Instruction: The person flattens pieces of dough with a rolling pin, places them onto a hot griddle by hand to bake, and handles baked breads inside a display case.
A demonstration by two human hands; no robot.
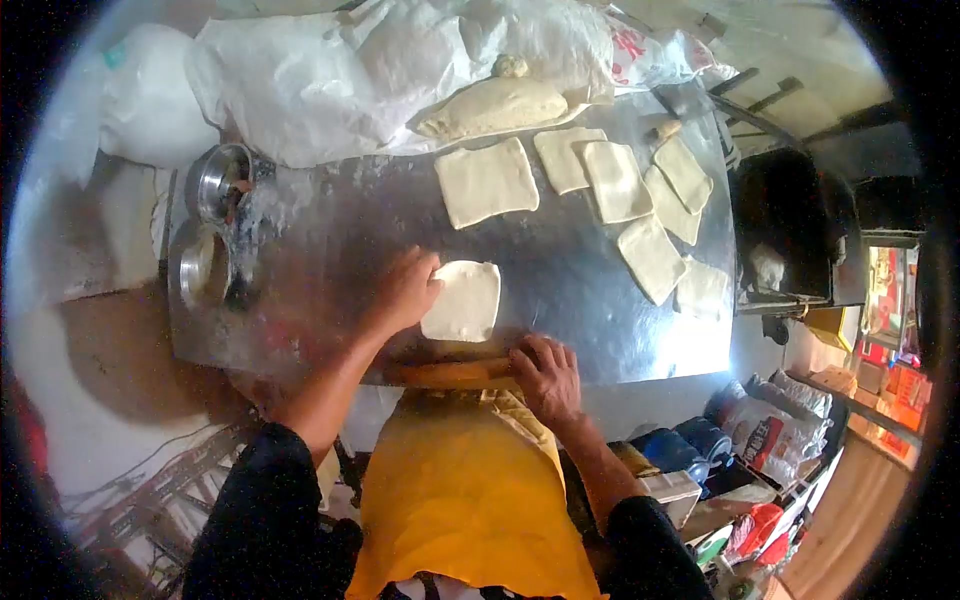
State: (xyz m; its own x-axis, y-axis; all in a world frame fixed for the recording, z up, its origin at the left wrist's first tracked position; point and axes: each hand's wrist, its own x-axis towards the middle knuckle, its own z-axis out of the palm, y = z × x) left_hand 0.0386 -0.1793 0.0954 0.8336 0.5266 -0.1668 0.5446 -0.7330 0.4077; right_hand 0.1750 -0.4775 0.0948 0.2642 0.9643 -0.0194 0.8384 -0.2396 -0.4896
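A flat square of dough (461,303) lies on the metal table near its front edge. My left hand (407,290) is at the upper left edge of this square, its fingers closed on that edge. A wooden rolling pin (445,372) lies between the dough and the table's front edge. My right hand (545,372) is at the pin's right end, with its fingers curled over it. Several more dough squares, one of them (486,183) behind the near one, lie on the middle and right of the table, some overlapping.
A lump of dough (495,107) rests beside white plastic sheeting (300,80) along the back. Two metal bowls (222,182) (203,264) stand at the left end. Bags (768,425) and boxes are at the lower right.
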